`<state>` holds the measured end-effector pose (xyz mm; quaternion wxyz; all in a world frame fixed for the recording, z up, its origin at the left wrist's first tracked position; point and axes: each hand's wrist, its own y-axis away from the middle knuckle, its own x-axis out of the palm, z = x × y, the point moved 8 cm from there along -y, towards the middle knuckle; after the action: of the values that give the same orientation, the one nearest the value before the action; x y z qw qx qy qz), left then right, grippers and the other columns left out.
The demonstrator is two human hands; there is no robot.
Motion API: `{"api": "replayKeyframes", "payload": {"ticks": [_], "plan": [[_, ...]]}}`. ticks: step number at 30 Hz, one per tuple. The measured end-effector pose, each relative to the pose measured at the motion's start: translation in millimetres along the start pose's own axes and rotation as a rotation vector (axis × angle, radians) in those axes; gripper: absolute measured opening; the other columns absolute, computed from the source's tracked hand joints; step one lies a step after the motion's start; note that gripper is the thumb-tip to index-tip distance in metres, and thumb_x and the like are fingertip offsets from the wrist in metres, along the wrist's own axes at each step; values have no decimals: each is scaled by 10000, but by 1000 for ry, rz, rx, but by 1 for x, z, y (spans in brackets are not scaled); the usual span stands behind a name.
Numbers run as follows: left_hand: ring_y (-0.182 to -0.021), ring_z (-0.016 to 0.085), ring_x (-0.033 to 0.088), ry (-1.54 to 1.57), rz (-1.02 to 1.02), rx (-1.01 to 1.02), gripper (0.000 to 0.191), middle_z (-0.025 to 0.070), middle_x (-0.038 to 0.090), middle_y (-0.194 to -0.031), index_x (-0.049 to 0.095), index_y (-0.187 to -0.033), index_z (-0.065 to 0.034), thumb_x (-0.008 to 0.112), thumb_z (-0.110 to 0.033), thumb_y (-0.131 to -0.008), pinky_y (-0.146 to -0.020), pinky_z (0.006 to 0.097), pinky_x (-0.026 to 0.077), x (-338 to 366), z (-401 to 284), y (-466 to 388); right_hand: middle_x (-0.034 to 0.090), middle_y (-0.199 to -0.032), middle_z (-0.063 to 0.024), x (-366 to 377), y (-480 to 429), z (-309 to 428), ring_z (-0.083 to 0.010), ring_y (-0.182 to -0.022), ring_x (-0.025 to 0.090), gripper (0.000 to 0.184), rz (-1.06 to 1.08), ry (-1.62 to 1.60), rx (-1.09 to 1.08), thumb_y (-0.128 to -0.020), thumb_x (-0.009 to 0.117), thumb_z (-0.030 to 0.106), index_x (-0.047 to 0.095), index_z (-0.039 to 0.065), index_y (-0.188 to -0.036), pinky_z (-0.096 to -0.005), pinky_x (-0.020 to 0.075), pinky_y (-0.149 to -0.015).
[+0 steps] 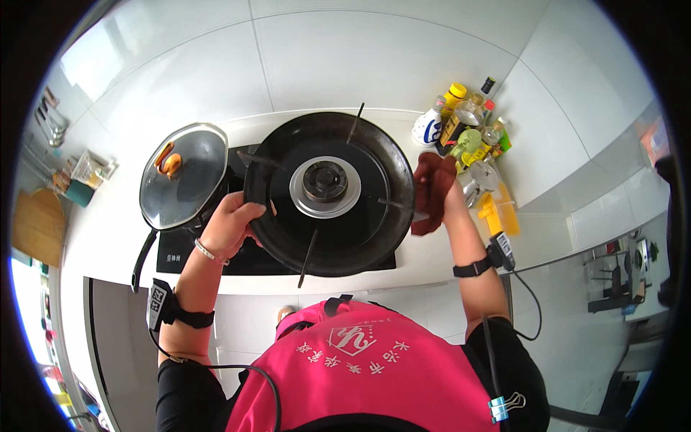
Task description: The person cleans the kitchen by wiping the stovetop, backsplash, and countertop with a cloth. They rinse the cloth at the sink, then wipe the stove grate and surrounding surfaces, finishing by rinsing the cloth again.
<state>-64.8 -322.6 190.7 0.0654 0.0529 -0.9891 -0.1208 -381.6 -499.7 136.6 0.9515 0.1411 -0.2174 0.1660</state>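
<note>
A large dark metal pan-support ring (400, 167) with several prongs surrounds the gas burner (325, 181) on the black glass hob (175, 252). My left hand (231, 220) grips the ring's left rim, thumb on top and fingers underneath. Fingertips show through just inside the rim. At the opposite side, my right hand (454, 201) holds a crumpled dark red-brown cloth (432, 186) against the ring's right rim. The cloth hides most of the right fingers. Whether the ring rests on the hob or is slightly raised, I cannot tell.
Left of the ring stands a black pan (144, 262) under a glass lid (197, 162) with an orange knob. Seasoning bottles (429, 127), a metal pot (480, 181) and a yellow-orange container (499, 213) crowd the right side. A tiled wall (388, 59) rises behind.
</note>
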Motion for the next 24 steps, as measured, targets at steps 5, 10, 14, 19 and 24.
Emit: {"api": "replayKeyframes", "payload": {"ticks": [5, 10, 14, 19, 24], "plan": [[-538, 172, 619, -53, 78, -34, 175, 102, 626, -706, 598, -902, 55, 498, -75, -841, -447, 262, 521, 17, 3, -2, 633, -970, -206, 73, 9, 66, -317, -923, 608, 389, 25, 1261, -715, -873, 518, 186, 493, -6, -1210, -365, 473, -785], [-507, 161, 601, -58, -25, -63, 165, 90, 616, -672, 599, -867, 43, 498, -84, -835, -434, 256, 500, 17, 15, -1, 607, -849, -236, 98, 10, 31, -404, -725, 611, 259, -6, 1801, -597, -819, 522, 149, 482, -12, -1019, -478, 505, -638], [-498, 152, 588, -78, -79, -75, 163, 80, 611, -666, 597, -859, 41, 496, -85, -834, -429, 254, 489, 4, 26, 3, 617, -816, -216, 80, 28, 8, -381, -714, 625, 280, 45, 1770, -533, -804, 550, 178, 475, -13, -995, -473, 510, -619], [-561, 150, 614, -168, -90, -70, 158, 77, 625, -736, 593, -903, 21, 496, -93, -855, -444, 261, 496, -15, 44, -3, 639, -992, -187, 29, 42, -27, -266, -811, 648, 416, 293, 1287, -197, -809, 501, 74, 496, 17, -1221, -343, 521, -751], [-569, 171, 619, 10, -173, -53, 156, 95, 637, -798, 597, -910, 22, 509, -96, -857, -465, 280, 535, -27, 84, -54, 631, -1025, -73, -42, 55, -41, -159, -910, 596, 393, 32, 663, -76, -804, 471, 30, 528, -23, -1189, -296, 478, -821]]}}
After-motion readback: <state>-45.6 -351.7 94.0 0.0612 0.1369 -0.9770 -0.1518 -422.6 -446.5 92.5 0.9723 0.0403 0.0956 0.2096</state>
